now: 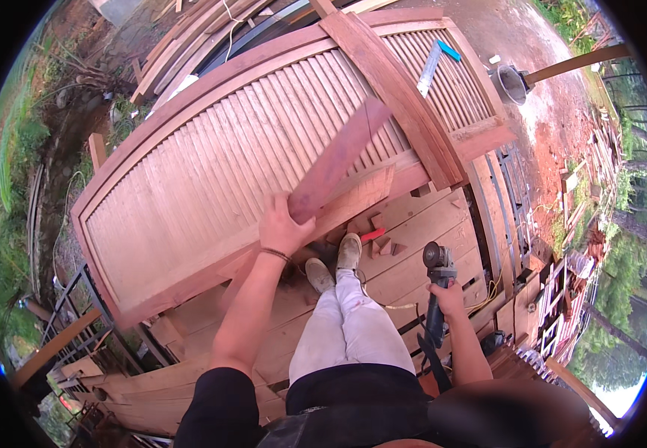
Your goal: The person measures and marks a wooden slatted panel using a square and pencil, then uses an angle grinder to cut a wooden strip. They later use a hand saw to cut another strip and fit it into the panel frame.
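Left hand grips a board, right hand a grinder, any lettering seemingly too small.

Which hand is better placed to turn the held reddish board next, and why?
Likely the left hand: it holds the board, while the right hand holds an angle grinder, apart from the board.

At four o'clock, the angle grinder is partly hidden by the right grip; at eleven, stacked boards are cut off above.
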